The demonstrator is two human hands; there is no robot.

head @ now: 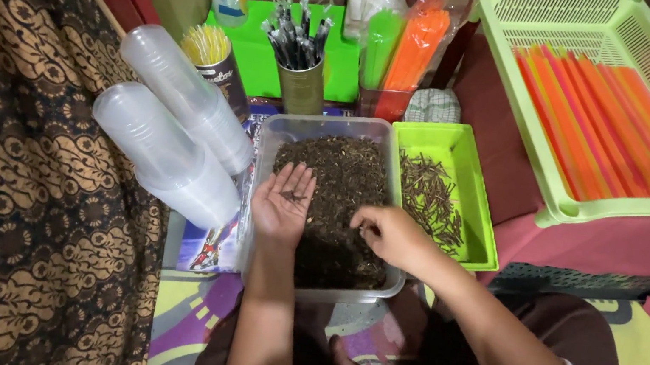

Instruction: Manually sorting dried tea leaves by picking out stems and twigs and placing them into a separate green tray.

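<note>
Two hands work over a clear rectangular plastic tub (272, 136) of dark loose material (343, 202) on the floor. Left hand (282, 202) lies flat, palm up, bearing a few dark bits (293, 197). Right hand (390, 233) curls narrowly, fingertips pinching into the material, beside a green tray (477, 197) of dark slivers.

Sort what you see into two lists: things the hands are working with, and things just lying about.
In use: left hand, open palm up with a few dark bits; right hand, fingers in the dark mix; clear tub; green tray of picked-out sticks.

Lying about: stacked cups; pen tin; basket of orange straws.
</note>
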